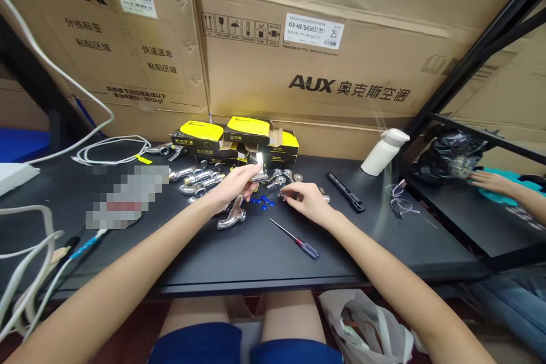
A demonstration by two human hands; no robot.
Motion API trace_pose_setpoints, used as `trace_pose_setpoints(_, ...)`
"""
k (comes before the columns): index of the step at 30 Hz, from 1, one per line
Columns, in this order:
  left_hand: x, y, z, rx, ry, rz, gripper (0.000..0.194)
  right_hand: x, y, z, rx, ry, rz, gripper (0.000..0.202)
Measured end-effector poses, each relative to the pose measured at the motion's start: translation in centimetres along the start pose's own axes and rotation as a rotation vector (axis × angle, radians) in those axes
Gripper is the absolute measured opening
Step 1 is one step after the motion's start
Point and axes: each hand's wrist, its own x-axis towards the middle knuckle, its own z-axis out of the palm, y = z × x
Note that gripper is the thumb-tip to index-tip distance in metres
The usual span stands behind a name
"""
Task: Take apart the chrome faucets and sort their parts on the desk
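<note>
My left hand (239, 182) is closed around a shiny chrome metal fitting (259, 169), held above the table. To its right, my right hand (309, 202) has its thumb and fingers brought together low over the tabletop; a small shiny piece shows at the fingertips, too small to name. Several blue round caps (264, 201) lie between the hands. Chrome lever handles (279, 177) sit just beyond my right fingers. Below my left hand rests a curved chrome fitting (231, 217), and more chrome pipe fittings (200, 182) are heaped to its left. A screwdriver (298, 240) lies nearer to me.
Yellow and black boxes (198, 133) are stacked at the back. To the right are a black utility knife (344, 192), a white bottle (381, 153) and glasses (398, 199). White cables (25, 273) loop at left. Another person's hand (490, 181) is at the far right.
</note>
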Motion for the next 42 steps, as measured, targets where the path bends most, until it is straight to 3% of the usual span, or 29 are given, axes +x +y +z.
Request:
trace_pose_setpoints(3,0.0,0.1,0.1,-0.005,-0.002,0.003,0.038,0.0,0.0,-1.2,0.025,0.078,0.049,0.017)
trace_pose_setpoints(6,-0.1,0.2,0.1,0.002,0.006,0.007,0.039,-0.1,0.1,-1.7,0.026,0.039,0.073,0.014)
trace_pose_setpoints(10,0.0,0.0,0.1,0.009,0.014,0.001,0.038,-0.1,0.1,-0.8,-0.056,-0.046,0.058,0.012)
trace_pose_setpoints(14,0.2,-0.1,0.2,-0.039,-0.009,-0.026,0.035,0.1,-0.4,0.0,-0.121,0.014,0.034,0.009)
trace_pose_setpoints(16,0.2,-0.2,0.6,-0.09,-0.029,-0.042,0.03,0.2,-0.8,0.1,-0.009,0.101,0.079,0.01)
trace_pose_setpoints(18,-0.1,-0.4,1.4,-0.091,-0.064,-0.055,0.024,0.2,-1.3,0.1,0.243,0.118,0.19,0.021)
trace_pose_setpoints(20,-0.7,-0.6,2.4,0.012,-0.099,-0.025,0.022,0.2,-1.7,0.2,0.514,0.04,0.286,0.03)
trace_pose_setpoints(22,-1.5,-0.7,3.3,0.211,-0.062,0.103,0.025,0.1,-1.9,0.3,0.684,-0.055,0.307,0.034)
trace_pose_setpoints(26,-2.4,-0.4,4.0,0.426,-0.026,0.262,0.029,0.2,-2.2,0.3,0.795,-0.039,0.311,0.034)
trace_pose_setpoints(34,-2.2,-0.7,3.6,0.48,-0.055,0.27,0.045,0.6,-2.4,-0.4,0.942,0.051,0.391,0.047)
trace_pose_setpoints(37,-1.3,-1.1,2.3,0.454,0.027,0.295,0.044,0.8,-1.4,-1.2,0.878,0.229,0.438,0.041)
trace_pose_setpoints(39,-0.2,-1.5,0.5,0.419,0.179,0.303,0.041,0.9,-0.3,-1.8,0.751,0.369,0.44,0.038)
trace_pose_setpoints(42,1.6,-2.0,-3.0,0.422,0.439,0.345,0.037,1.0,1.3,-2.4,0.57,0.471,0.409,0.038)
